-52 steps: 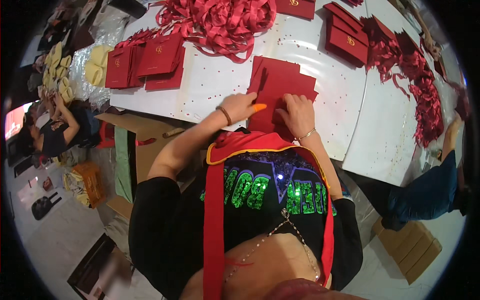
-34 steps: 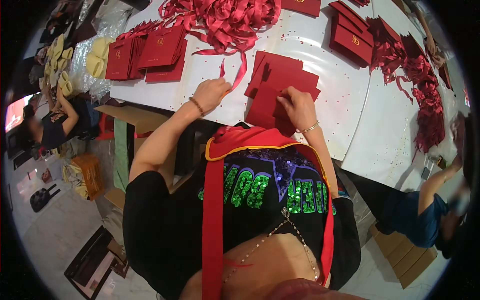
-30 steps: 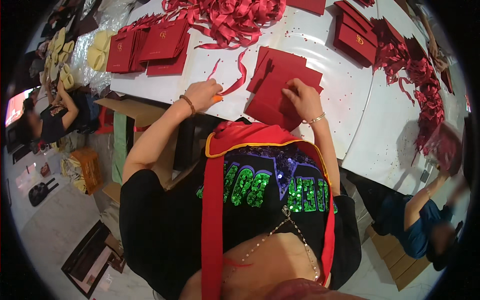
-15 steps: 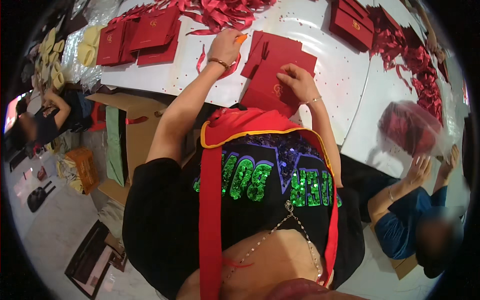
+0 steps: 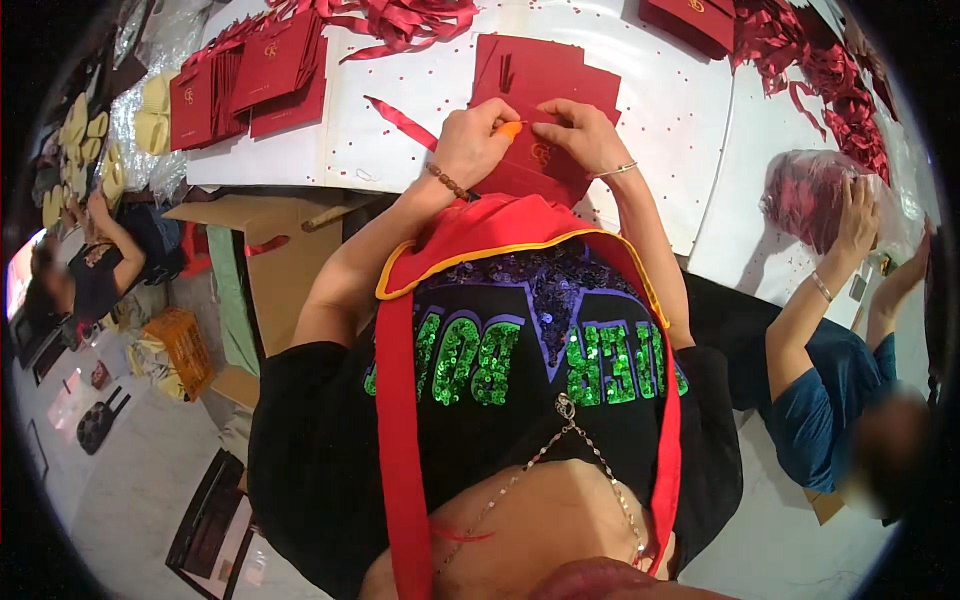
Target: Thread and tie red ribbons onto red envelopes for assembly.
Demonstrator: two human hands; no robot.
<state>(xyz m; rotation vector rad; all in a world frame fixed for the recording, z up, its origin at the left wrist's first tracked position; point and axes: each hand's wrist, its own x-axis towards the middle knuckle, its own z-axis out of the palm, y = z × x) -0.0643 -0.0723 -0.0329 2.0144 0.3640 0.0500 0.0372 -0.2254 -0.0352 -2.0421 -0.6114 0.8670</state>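
Note:
My left hand (image 5: 472, 148) is closed round a small orange-handled tool (image 5: 511, 130), its thin tip pointing right over a red paper bag (image 5: 540, 180). From beside that hand a red ribbon (image 5: 402, 124) trails out to the left across the table. My right hand (image 5: 588, 138) is bent over the same bag, thumb and forefinger pinched close to the tool's tip. What lies between those fingers is too small to make out. More flat red bags (image 5: 560, 75) lie beneath and beyond, with dark slits or cords near the top edge.
Stacks of red bags (image 5: 275, 75) and a heap of red ribbons (image 5: 410, 22) lie far left on the white table (image 5: 680, 150). Another stack (image 5: 690, 22) is at far right. A co-worker's hand (image 5: 855, 215) touches a plastic-wrapped red bundle (image 5: 805, 195). A cardboard box (image 5: 290, 270) stands left.
My left hand has come down and right with the orange tool, from the ribbon to the bag beside my right hand. The right fingers have closed into a pinch. The co-worker's hand moved onto the bundle.

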